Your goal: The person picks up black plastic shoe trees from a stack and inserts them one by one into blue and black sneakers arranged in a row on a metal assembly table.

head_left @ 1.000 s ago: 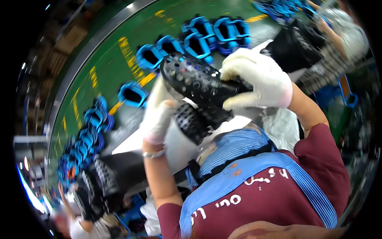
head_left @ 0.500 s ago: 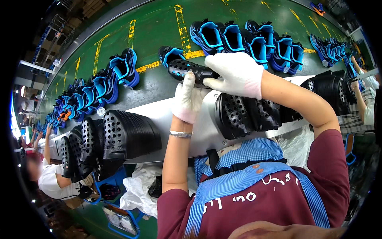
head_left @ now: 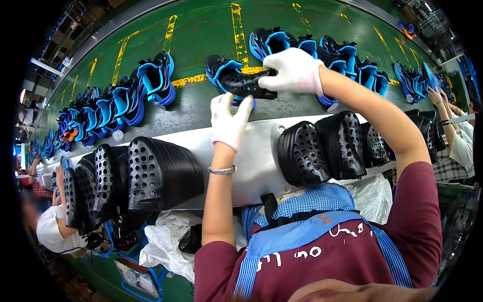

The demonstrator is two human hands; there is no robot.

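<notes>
A black, hole-punched plastic shoe tree (head_left: pixel 241 83) is tilted over the opening of a black and blue sneaker (head_left: pixel 215 66). My right hand (head_left: pixel 293 71), in a white glove, grips its right end. The tree's left end lies at the collar; how far inside it reaches is hidden. My left hand (head_left: pixel 229 119), also gloved, has its fingers and thumb on either side of the sneaker's near end, seemingly holding it. That end is partly covered by the fingers and the tree.
Stacks of black shoe trees stand left (head_left: pixel 161 173) and right (head_left: pixel 344 143) on a metal ledge (head_left: pixel 241 161). Rows of sneakers line the green belt (head_left: pixel 196 38), left (head_left: pixel 156 80) and right (head_left: pixel 274 43). Co-workers (head_left: pixel 58 229) sit at both sides.
The shoe tree has tilted and moved slightly toward the sneaker's opening. My left hand has moved from the tree's near side to the sneaker's near end. The right hand has shifted a little away from me.
</notes>
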